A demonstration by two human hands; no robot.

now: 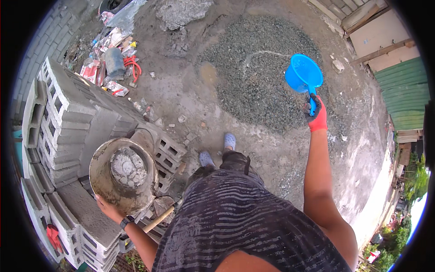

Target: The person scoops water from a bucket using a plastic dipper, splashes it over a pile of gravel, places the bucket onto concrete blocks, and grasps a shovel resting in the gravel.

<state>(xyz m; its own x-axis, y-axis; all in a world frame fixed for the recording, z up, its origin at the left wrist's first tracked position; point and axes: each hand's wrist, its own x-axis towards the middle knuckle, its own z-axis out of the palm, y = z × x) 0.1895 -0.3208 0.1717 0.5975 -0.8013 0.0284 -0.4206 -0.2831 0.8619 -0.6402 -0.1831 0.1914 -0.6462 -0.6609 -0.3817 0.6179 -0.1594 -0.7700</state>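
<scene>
My right hand (pixel 318 115), in a red and black glove, is closed around the handle of a blue plastic dipper (pixel 297 80). The dipper is tilted over a wide, low heap of grey gravel (pixel 253 90), and a thin stream of water (pixel 267 52) arcs leftward from its lip. On the left, my bare left hand (pixel 110 209), with a dark watch at the wrist, grips the near rim of a cement-crusted bucket (pixel 102 170). A pale, crusty round patch shows at the bucket's bottom. The left thumb and fingers are partly hidden by the rim.
Hollow concrete blocks (pixel 79 119) are stacked around the bucket, with a red glove (pixel 54 238) on them. A wooden tool handle (pixel 158 219) lies beside my left forearm. Litter (pixel 113 63) lies upper left. A green corrugated sheet (pixel 404 93) stands at right.
</scene>
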